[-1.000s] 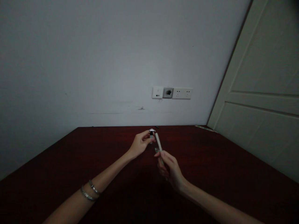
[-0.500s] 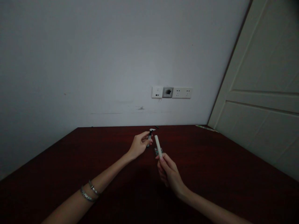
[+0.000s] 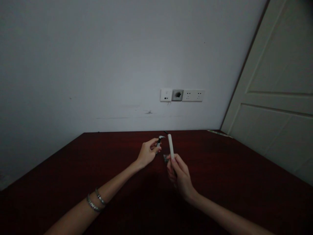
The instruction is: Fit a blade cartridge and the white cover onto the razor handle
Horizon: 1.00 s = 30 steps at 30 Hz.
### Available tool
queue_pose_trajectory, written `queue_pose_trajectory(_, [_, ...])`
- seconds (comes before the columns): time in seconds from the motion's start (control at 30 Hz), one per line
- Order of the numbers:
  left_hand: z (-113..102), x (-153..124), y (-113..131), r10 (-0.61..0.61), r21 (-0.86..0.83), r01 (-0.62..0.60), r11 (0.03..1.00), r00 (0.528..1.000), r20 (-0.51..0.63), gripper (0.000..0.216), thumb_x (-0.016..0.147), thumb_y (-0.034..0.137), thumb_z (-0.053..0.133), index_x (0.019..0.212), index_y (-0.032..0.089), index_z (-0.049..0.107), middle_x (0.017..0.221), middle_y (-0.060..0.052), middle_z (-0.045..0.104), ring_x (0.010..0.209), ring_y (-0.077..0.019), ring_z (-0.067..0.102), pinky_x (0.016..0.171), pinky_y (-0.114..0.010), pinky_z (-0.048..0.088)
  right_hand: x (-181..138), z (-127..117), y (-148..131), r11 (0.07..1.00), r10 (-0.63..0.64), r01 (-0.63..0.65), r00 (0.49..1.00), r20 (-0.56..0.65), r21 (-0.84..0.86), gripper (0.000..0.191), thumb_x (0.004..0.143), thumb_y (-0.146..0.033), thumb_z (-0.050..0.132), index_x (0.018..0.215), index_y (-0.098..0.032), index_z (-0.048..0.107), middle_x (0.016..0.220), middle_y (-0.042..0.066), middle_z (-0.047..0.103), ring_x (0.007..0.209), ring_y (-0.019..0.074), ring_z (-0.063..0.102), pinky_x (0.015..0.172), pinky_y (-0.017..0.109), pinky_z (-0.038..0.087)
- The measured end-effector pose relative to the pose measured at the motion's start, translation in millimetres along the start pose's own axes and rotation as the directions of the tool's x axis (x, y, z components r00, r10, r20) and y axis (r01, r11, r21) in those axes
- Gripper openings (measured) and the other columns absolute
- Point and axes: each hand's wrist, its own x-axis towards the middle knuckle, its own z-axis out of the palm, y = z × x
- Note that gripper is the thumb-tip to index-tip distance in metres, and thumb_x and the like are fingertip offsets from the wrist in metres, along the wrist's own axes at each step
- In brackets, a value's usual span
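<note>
My left hand (image 3: 148,152) is closed around the handle of what looks like a small razor (image 3: 158,143), with a grey handle, a dark neck and a pale head pointing up and to the right. In my right hand (image 3: 179,171) is a slim white stick (image 3: 170,145) with a blunt rounded tip, gripped near its lower end and tilted upward. The razor and the stick are apart, a short gap between them. Partly hidden behind my right fingers, a small clear and greenish packet (image 3: 166,158) lies on the table.
The dark red table (image 3: 117,150) meets a pale wall. A small dark piece (image 3: 165,132) lies by its back edge. Wall sockets (image 3: 193,95) sit above, one with a black plug (image 3: 178,94). A light strip (image 3: 218,133) lies at the back right, near a panelled door (image 3: 274,107).
My right hand has raised the white stick slightly and moved it right, away from the razor. My left hand keeps its hold on the razor. The view has shifted a little.
</note>
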Motion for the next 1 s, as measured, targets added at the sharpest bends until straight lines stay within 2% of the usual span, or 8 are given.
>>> queue_pose_trajectory(0.07, [0.3,-0.6,0.0,0.008,0.002,-0.008,1.000,1.000,0.015,0.016,0.072,0.012,0.054,0.088,0.014,0.059,0.073,-0.001,0.061,0.069,-0.0129,0.060,0.066,-0.023,0.048,4.0,1.3,-0.6,0.999,-0.027,0.027,1.000,-0.001,0.029,0.028,0.080,-0.048,0.052,0.083,-0.021,0.047,0.053,-0.009,0.036,0.037,0.0021,0.022,0.032,0.013,0.016])
queue_pose_trajectory(0.23, [0.6,0.4,-0.8,0.015,0.015,-0.015,1.000,1.000,0.004,0.022,0.070,0.009,0.054,0.091,0.013,0.059,0.077,-0.002,0.062,0.069,-0.0124,0.060,0.064,-0.022,0.048,2.9,1.5,7.6,0.998,0.056,-0.056,0.996,0.073,0.003,0.027,0.082,-0.047,0.051,0.083,-0.020,0.047,0.053,-0.009,0.034,0.039,0.0032,0.025,0.033,0.014,0.019])
queue_pose_trajectory(0.4, [1.0,0.1,-4.6,0.009,-0.013,-0.009,1.000,1.000,0.004,0.019,0.070,0.011,0.054,0.088,0.012,0.059,0.073,-0.001,0.060,0.067,-0.0124,0.059,0.064,-0.023,0.048,7.7,3.3,2.5,0.998,-0.031,0.030,0.999,0.011,0.061,0.029,0.080,-0.048,0.052,0.083,-0.021,0.046,0.051,-0.010,0.031,0.037,0.0026,0.020,0.032,0.013,0.014])
queue_pose_trajectory(0.6, [-0.9,1.1,-3.9,0.017,-0.026,-0.017,1.000,1.000,-0.004,0.021,0.071,0.010,0.053,0.091,0.013,0.058,0.073,-0.001,0.060,0.065,-0.0118,0.059,0.061,-0.022,0.047,5.5,5.1,7.8,0.999,0.050,-0.049,0.998,0.041,-0.006,0.030,0.080,-0.049,0.052,0.082,-0.020,0.047,0.052,-0.009,0.031,0.040,0.0037,0.024,0.034,0.014,0.016])
queue_pose_trajectory(0.73, [0.6,1.2,-3.2,-0.001,-0.041,0.000,0.999,1.000,-0.015,0.017,0.070,0.011,0.055,0.087,0.013,0.058,0.071,-0.001,0.060,0.065,-0.0118,0.059,0.061,-0.022,0.047,9.3,7.8,4.9,0.999,-0.008,0.008,1.000,-0.004,0.036,0.031,0.079,-0.051,0.052,0.081,-0.021,0.046,0.051,-0.010,0.028,0.039,0.0034,0.019,0.034,0.014,0.013])
queue_pose_trajectory(0.9, [2.7,1.4,-2.9,-0.013,-0.090,0.014,0.996,1.000,0.007,0.020,0.069,0.010,0.056,0.089,0.012,0.057,0.073,-0.002,0.060,0.064,-0.0118,0.059,0.060,-0.023,0.048,9.6,10.6,5.7,0.998,0.058,-0.059,0.998,0.024,0.013,0.033,0.077,-0.052,0.054,0.081,-0.020,0.046,0.052,-0.009,0.029,0.041,0.0034,0.021,0.034,0.014,0.013])
queue_pose_trajectory(1.0, [2.8,2.0,-3.6,-0.025,-0.106,0.024,0.994,1.000,-0.004,0.019,0.069,0.010,0.056,0.087,0.012,0.057,0.072,-0.002,0.060,0.064,-0.0118,0.059,0.060,-0.023,0.048,11.9,9.6,5.1,1.000,0.010,-0.010,1.000,0.022,0.027,0.032,0.078,-0.051,0.053,0.080,-0.020,0.046,0.052,-0.009,0.027,0.041,0.0035,0.020,0.034,0.014,0.013])
